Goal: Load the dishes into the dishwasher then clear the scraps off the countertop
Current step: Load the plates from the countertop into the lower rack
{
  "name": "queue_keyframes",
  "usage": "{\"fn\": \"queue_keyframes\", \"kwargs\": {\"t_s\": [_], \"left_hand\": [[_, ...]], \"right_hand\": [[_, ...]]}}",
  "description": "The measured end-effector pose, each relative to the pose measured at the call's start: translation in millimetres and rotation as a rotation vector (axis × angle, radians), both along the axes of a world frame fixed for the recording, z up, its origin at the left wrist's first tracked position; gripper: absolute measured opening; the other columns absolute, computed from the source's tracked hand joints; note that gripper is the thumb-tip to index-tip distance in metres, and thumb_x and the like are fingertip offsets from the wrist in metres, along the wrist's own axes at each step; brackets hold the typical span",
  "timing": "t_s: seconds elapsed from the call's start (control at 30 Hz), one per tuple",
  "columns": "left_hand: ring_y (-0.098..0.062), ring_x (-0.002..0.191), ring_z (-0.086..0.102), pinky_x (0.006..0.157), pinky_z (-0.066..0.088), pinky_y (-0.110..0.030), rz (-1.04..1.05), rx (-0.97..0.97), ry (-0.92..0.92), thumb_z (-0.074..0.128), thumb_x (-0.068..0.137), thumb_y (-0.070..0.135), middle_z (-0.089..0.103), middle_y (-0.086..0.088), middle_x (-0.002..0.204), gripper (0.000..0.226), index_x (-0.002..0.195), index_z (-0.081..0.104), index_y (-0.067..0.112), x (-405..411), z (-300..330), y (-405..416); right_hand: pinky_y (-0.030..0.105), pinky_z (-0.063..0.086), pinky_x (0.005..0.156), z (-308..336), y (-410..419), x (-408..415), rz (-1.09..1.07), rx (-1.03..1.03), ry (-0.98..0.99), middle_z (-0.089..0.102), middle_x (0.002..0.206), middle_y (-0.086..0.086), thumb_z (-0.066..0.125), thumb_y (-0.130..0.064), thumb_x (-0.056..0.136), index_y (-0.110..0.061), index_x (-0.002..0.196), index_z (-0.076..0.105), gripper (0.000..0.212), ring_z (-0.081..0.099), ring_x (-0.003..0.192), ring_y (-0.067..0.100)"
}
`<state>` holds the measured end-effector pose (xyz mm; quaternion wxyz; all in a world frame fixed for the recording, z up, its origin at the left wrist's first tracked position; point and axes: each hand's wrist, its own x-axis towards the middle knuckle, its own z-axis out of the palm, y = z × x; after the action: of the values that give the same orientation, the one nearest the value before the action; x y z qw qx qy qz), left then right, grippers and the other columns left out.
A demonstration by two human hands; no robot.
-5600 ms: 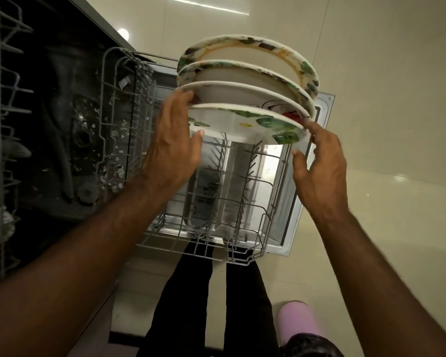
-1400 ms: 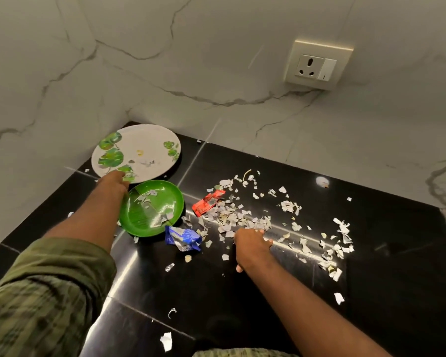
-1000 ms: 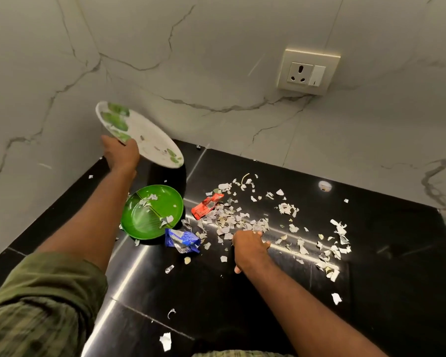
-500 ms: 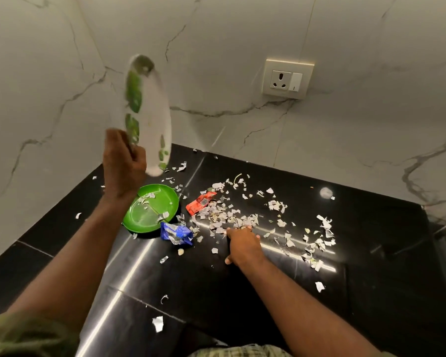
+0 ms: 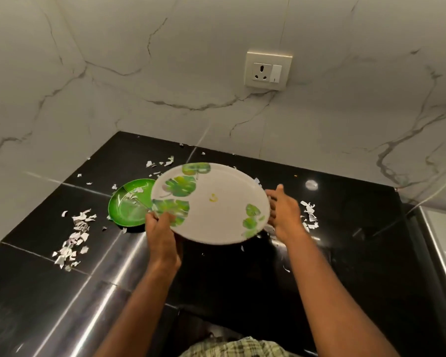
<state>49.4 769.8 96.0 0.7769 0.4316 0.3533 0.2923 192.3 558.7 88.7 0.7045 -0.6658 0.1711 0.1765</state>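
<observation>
A white plate with green leaf prints [image 5: 216,204] is held face up above the black countertop [image 5: 358,253]. My left hand [image 5: 161,235] grips its near-left rim, thumb on top. My right hand [image 5: 283,212] is at the plate's right rim with fingers spread straight, touching or just beside the edge. A small green plate [image 5: 126,204] with a few scraps in it lies on the counter to the left, partly behind the white plate. Paper scraps [image 5: 74,235] lie scattered at the left, and more scraps [image 5: 309,215] show at the right. The plate hides the counter's middle.
Marble walls meet in a corner behind the counter. A wall socket [image 5: 268,70] sits on the back wall. A small round white spot [image 5: 311,185] is on the counter at back right. A steel edge [image 5: 438,248] runs along the counter's right side.
My left hand lifted the white plate off the counter, tipped it on edge, then brought it flat over the middle. My right hand left the scrap pile and rose to the plate's right rim.
</observation>
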Motion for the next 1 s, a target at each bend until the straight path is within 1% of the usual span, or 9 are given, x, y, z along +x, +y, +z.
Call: {"fn": "queue_keyframes", "kwargs": {"t_s": [0.07,0.2,0.33,0.43,0.53,0.67,0.8,0.9,1.0], "left_hand": [[-0.023,0.081,0.065,0.075,0.053,-0.039,-0.068,-0.009,-0.004,0.050,0.088,-0.006,0.068,-0.010,0.091,0.028,0.102,0.057,0.017,-4,-5,-26],[-0.026,0.093,0.065,0.085,0.053,-0.042,-0.200,-0.004,0.014,0.050,0.090,-0.007,0.070,-0.015,0.102,0.032,0.111,0.058,0.015,-9,-19,-65],[-0.030,0.105,0.066,0.097,0.052,-0.053,-0.275,0.139,0.075,0.061,0.088,0.010,0.069,-0.021,0.121,0.029,0.115,0.061,0.019,-10,-29,-80],[-0.029,0.104,0.066,0.093,0.054,-0.050,-0.246,0.185,0.133,0.064,0.083,0.024,0.071,-0.015,0.113,0.033,0.114,0.056,0.017,-7,-25,-91],[-0.034,0.120,0.067,0.105,0.053,-0.052,-0.239,0.147,0.110,0.068,0.090,0.027,0.070,-0.012,0.125,0.051,0.134,0.046,0.012,-3,-23,-110],[-0.023,0.122,0.067,0.109,0.051,-0.048,-0.329,0.192,0.087,0.061,0.103,0.016,0.072,-0.004,0.128,0.037,0.139,0.052,0.016,-5,-24,-142],[-0.022,0.113,0.070,0.099,0.057,-0.043,-0.250,0.364,0.126,0.052,0.106,0.016,0.073,-0.001,0.117,0.025,0.130,0.059,0.019,-10,-19,-159],[-0.024,0.103,0.072,0.092,0.060,-0.045,-0.116,0.489,0.136,0.053,0.107,0.033,0.072,-0.005,0.115,0.029,0.132,0.058,0.019,-14,-6,-162],[-0.002,0.070,0.068,0.065,0.058,-0.025,-0.127,0.597,0.078,0.059,0.107,0.033,0.071,0.009,0.082,0.018,0.101,0.066,0.017,-12,14,-167]], "right_hand": [[0.051,0.060,0.091,10,-17,0,0.002,-0.069,-0.027,0.076,0.105,0.014,0.050,-0.048,0.109,-0.015,0.110,0.076,0.042,0.073,0.098,0.033],[0.050,0.063,0.092,14,-49,-6,-0.056,-0.253,-0.123,0.073,0.115,0.005,0.059,-0.027,0.103,-0.026,0.119,0.073,0.022,0.072,0.102,0.026],[0.040,0.065,0.082,15,-79,-16,-0.143,-0.247,-0.195,0.065,0.124,0.000,0.054,-0.006,0.097,-0.036,0.140,0.062,0.053,0.070,0.104,0.021],[0.047,0.065,0.090,17,-89,-20,-0.170,-0.254,-0.224,0.058,0.141,-0.001,0.051,-0.003,0.095,-0.042,0.152,0.051,0.069,0.067,0.114,0.022],[0.049,0.061,0.099,19,-97,-24,-0.232,-0.217,-0.208,0.051,0.150,0.001,0.048,-0.003,0.098,-0.036,0.158,0.043,0.069,0.061,0.125,0.025],[0.047,0.065,0.088,20,-109,-33,-0.310,-0.125,-0.212,0.064,0.127,0.003,0.046,-0.007,0.101,-0.029,0.143,0.057,0.048,0.067,0.110,0.023],[0.045,0.067,0.079,20,-128,-48,-0.344,-0.071,-0.234,0.069,0.113,0.000,0.056,-0.012,0.094,-0.028,0.127,0.063,0.038,0.071,0.101,0.020],[0.044,0.065,0.087,21,-145,-57,-0.340,-0.184,-0.320,0.068,0.111,-0.009,0.058,-0.015,0.093,-0.028,0.127,0.065,0.037,0.068,0.102,0.012],[0.041,0.058,0.101,27,-166,-61,-0.359,-0.308,-0.485,0.067,0.124,-0.007,0.056,-0.019,0.099,-0.026,0.135,0.064,0.037,0.064,0.114,0.009]]}}
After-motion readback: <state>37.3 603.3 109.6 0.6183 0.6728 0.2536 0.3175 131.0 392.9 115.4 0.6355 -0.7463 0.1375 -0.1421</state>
